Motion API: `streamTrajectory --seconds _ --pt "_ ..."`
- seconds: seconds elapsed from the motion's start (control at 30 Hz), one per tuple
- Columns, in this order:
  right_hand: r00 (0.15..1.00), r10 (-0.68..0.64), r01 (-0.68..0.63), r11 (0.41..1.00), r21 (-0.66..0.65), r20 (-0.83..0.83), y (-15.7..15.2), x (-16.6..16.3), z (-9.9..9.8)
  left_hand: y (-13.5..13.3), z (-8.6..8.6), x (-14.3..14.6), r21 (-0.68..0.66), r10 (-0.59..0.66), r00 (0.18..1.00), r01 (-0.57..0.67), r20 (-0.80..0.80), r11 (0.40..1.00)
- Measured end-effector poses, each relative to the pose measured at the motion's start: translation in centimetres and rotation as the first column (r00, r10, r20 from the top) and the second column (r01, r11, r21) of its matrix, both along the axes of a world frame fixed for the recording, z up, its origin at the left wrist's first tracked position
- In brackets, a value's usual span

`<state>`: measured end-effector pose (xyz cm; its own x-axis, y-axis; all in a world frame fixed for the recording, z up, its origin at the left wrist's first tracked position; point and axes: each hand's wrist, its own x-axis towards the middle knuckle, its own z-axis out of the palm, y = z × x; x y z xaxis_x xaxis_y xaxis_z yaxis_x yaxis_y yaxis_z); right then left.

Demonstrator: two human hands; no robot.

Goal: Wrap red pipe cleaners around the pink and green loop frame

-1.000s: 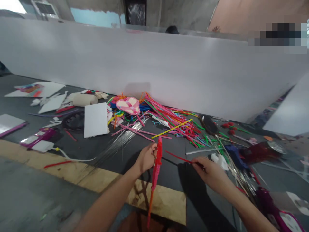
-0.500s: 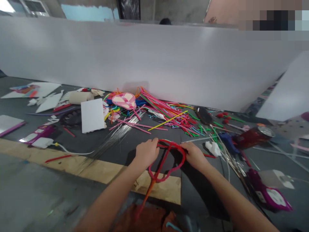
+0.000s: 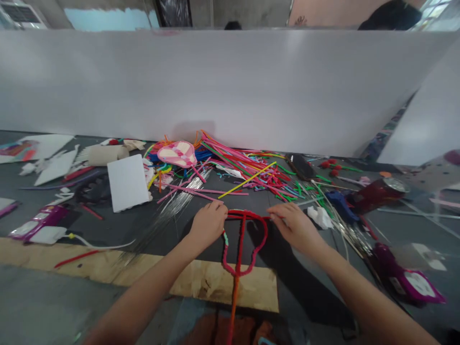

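Note:
A pipe-cleaner frame (image 3: pixel 265 237) in red and pink hangs between my hands, shaped like a rounded loop with a red bar down its middle. Its orange stem (image 3: pixel 235 297) points down toward me. My left hand (image 3: pixel 209 221) is closed on the loop's upper left edge, where a pale green patch shows just below the fingers. Thumb and fingers of my right hand (image 3: pixel 293 224) pinch the end of a red pipe cleaner (image 3: pixel 257 216) that runs across the top of the loop.
Behind lies a heap of coloured pipe cleaners (image 3: pixel 247 167) with a pink-and-cream heart-like piece (image 3: pixel 177 154). Thin silver wires (image 3: pixel 176 203) and a white card (image 3: pixel 128 183) are at left. Right are crumpled tissue (image 3: pixel 319 217), a can (image 3: pixel 381 194) and a purple glue gun (image 3: pixel 409 282). A white partition (image 3: pixel 230 86) stands behind.
The loop has turned to hang more upright, its stem now nearly straight toward me. My right hand has moved away from the loop's edge, drawing a red pipe cleaner out sideways.

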<state>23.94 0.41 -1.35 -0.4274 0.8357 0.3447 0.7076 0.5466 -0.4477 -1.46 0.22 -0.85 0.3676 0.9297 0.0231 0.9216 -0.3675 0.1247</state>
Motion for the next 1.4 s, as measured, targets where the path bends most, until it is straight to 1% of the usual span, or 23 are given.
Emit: streamTrajectory --seconds 0.07,0.17,0.27,0.37,0.47,0.53,0.6,0.63,0.67,0.7,0.73,0.77,0.83,0.87,0.9,0.93,0.97,1.0,1.1,1.17,1.23,1.3,1.4 --pt "0.994 0.047 -0.045 0.999 -0.024 0.096 -1.8 -0.7 0.0 0.4 0.1 -0.6 -0.003 0.004 1.000 -0.004 -0.001 1.000" --pt "0.973 0.075 -0.058 0.995 -0.085 0.220 -3.7 -1.6 -1.0 0.8 0.3 -1.6 -0.008 0.007 0.999 -0.007 -0.033 1.000" --pt "0.962 0.048 -0.027 0.997 -0.079 0.269 -3.9 -1.7 -1.9 0.5 0.6 -2.8 -0.039 -0.023 0.995 0.019 -0.094 0.999" --pt "0.964 0.043 -0.025 0.997 -0.072 0.263 -3.2 -1.7 -1.9 -0.1 1.3 -4.4 -0.082 -0.010 0.993 0.001 -0.116 0.997" --pt "0.961 0.058 -0.039 0.996 -0.075 0.271 -2.3 -2.2 -1.4 -0.6 2.0 -5.6 -0.119 0.047 0.999 -0.048 -0.010 0.992" --pt "0.956 0.044 -0.032 0.998 -0.047 0.289 -1.5 -3.0 -1.0 -0.6 2.3 -6.0 -0.116 0.092 0.989 -0.078 0.113 0.990" --pt "0.947 0.017 -0.014 1.000 -0.011 0.321 -0.5 -4.0 -0.8 -0.3 2.5 -6.0 -0.099 0.133 0.957 -0.111 0.257 0.989" --pt "0.939 0.005 -0.007 1.000 0.003 0.343 0.0 -4.5 -0.8 -0.1 2.5 -5.9 -0.106 0.163 0.926 -0.135 0.341 0.985" --pt "0.931 -0.001 -0.003 1.000 0.012 0.364 0.5 -4.9 -0.8 0.1 2.6 -5.8 -0.134 0.200 0.876 -0.157 0.438 0.979" --pt "0.925 -0.004 -0.002 1.000 0.017 0.381 1.0 -5.2 -0.9 0.4 2.6 -5.5 -0.188 0.245 0.800 -0.168 0.548 0.968" --pt "0.921 -0.006 -0.002 1.000 0.020 0.389 1.4 -5.5 -1.0 0.7 2.5 -5.3 -0.262 0.299 0.693 -0.163 0.656 0.951" --pt "0.922 -0.007 -0.001 1.000 0.021 0.388 1.7 -5.6 -1.2 1.0 2.3 -4.9 -0.342 0.358 0.561 -0.138 0.746 0.929" --pt "0.928 -0.005 -0.002 1.000 0.018 0.371 2.0 -5.7 -1.8 1.5 1.8 -4.2 -0.467 0.455 0.304 -0.038 0.837 0.884" --pt "0.931 -0.006 -0.001 1.000 0.016 0.365 2.1 -5.7 -2.1 1.7 1.4 -3.8 -0.501 0.486 0.221 0.013 0.845 0.866" --pt "0.932 -0.007 0.002 1.000 0.014 0.363 2.1 -5.7 -2.4 1.9 1.0 -3.4 -0.518 0.501 0.183 0.054 0.846 0.854" --pt "0.930 -0.009 0.005 1.000 0.011 0.368 2.1 -5.6 -2.7 2.0 0.5 -3.1 -0.519 0.500 0.183 0.081 0.847 0.851" --pt "0.926 -0.013 0.011 1.000 0.008 0.377 2.1 -5.6 -3.0 2.1 0.0 -2.8 -0.509 0.480 0.220 0.098 0.849 0.855" --pt "0.922 -0.018 0.018 1.000 0.002 0.386 2.0 -5.6 -3.2 2.1 -0.4 -2.7 -0.486 0.442 0.281 0.106 0.852 0.868" --pt "0.924 -0.022 0.033 0.999 -0.023 0.381 2.0 -5.5 -3.6 2.0 -1.2 -2.9 -0.365 0.285 0.518 0.058 0.806 0.929" --pt "0.935 -0.015 0.032 0.999 -0.041 0.356 2.1 -5.5 -3.7 2.0 -1.4 -3.4 -0.253 0.191 0.681 -0.009 0.707 0.967" --pt "0.944 -0.011 0.029 0.998 -0.049 0.330 2.2 -5.4 -3.7 2.1 -1.5 -4.0 -0.142 0.110 0.806 -0.033 0.581 0.989" --pt "0.950 -0.017 0.032 0.999 -0.043 0.313 2.3 -5.4 -3.7 2.2 -1.7 -4.3 -0.061 0.024 0.875 0.006 0.483 0.998" --pt "0.952 -0.029 0.041 0.999 -0.032 0.306 2.3 -5.5 -3.6 2.3 -1.8 -4.3 -0.005 -0.088 0.912 0.098 0.400 0.995"
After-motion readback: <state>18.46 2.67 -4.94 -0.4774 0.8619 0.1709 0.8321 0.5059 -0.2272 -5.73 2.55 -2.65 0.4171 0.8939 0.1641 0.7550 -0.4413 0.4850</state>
